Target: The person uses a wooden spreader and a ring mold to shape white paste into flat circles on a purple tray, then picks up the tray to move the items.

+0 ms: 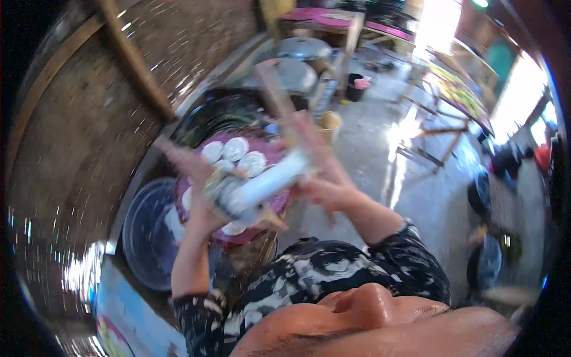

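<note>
A white tube with blurred wooden bars at its ends, resembling a hand press, is tilted in the air between my hands. My left hand grips its lower left end, where a grey-beige part shows. At its upper right end, my right hand closes against the tube and a wooden bar; motion smears its fingers. Beneath lies a round purple tray or cloth bearing several white, rough-patterned discs. Beside it on the left, a large translucent basin has something white at its inner edge.
A dark woven round and lidded metal pots stand beyond the tray. A beige cup and a black bucket are farther right. At the far right, a wooden-legged table stands on the shiny grey floor. A brown wall borders the left.
</note>
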A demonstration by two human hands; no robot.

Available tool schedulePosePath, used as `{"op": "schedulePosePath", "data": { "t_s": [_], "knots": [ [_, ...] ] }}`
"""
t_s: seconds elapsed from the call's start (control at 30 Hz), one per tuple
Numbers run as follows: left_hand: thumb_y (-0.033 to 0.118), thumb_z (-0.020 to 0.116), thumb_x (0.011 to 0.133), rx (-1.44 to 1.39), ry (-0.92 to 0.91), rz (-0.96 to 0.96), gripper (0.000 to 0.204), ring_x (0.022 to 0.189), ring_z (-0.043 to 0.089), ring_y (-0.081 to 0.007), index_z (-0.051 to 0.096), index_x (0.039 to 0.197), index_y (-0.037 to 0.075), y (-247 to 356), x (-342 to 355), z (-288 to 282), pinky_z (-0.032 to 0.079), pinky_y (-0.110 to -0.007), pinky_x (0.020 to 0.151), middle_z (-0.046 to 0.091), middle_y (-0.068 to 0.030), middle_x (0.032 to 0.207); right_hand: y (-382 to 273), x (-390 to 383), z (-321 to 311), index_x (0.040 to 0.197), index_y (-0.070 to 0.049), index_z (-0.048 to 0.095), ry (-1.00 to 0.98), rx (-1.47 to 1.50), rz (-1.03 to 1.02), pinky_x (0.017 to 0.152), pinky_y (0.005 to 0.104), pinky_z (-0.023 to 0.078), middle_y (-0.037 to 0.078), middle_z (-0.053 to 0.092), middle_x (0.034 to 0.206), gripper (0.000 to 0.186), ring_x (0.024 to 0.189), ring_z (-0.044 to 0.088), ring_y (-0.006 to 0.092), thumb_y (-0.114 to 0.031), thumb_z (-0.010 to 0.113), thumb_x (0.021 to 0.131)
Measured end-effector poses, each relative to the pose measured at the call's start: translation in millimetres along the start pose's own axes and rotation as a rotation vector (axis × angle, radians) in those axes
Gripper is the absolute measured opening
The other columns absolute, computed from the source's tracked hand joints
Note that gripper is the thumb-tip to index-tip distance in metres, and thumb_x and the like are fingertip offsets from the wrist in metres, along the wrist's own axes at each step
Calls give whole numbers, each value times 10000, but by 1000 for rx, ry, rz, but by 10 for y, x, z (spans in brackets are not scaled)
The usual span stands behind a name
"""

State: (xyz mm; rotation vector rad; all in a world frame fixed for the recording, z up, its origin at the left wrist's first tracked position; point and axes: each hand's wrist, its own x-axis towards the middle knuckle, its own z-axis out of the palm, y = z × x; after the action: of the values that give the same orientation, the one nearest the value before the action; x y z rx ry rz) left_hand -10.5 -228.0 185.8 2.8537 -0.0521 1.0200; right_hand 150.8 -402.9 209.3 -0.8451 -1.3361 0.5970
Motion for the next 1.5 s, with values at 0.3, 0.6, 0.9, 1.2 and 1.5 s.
{"op": "schedulePosePath", "data": {
  "t_s": [0.3,0.6,0.9,1.2,1.5],
  "knots": [
    [255,670,592,-269,55,-247,337,896,517,-188,590,900,144,50,235,282,401,-313,788,576,-30,884,94,76,-247,1314,-73,169,-26,-684,-119,716,321,433,176,378,1192,767,928,500,266,-189,601,691],
    [275,625,598,-17,136,-205,378,925,514,-175,565,941,129,-5,204,310,350,-321,877,576,-39,904,136,243,-59,1210,-117,347,-175,-966,-361,607,392,484,234,403,1091,703,861,516,390,-201,681,597],
    [292,630,581,-242,231,-590,298,859,538,-238,589,815,112,-135,8,579,436,-350,710,580,-79,858,362,546,-140,1305,3,113,-334,-128,211,895,362,303,148,269,1260,900,1071,374,254,-498,564,709],
    [-39,613,601,-1955,366,129,839,1235,229,-281,193,1315,95,-370,301,-109,260,-412,975,203,-123,1353,469,169,-706,1250,57,225,-658,409,1026,819,439,384,213,437,1137,1126,1006,469,325,-771,445,518],
    [-45,549,614,-2015,548,22,725,1190,318,-299,280,1277,68,-561,455,284,280,-453,965,385,-126,1243,157,318,-840,1237,32,284,-475,548,1334,775,459,397,238,469,1065,1020,910,507,339,-779,320,619]
  ]
}}
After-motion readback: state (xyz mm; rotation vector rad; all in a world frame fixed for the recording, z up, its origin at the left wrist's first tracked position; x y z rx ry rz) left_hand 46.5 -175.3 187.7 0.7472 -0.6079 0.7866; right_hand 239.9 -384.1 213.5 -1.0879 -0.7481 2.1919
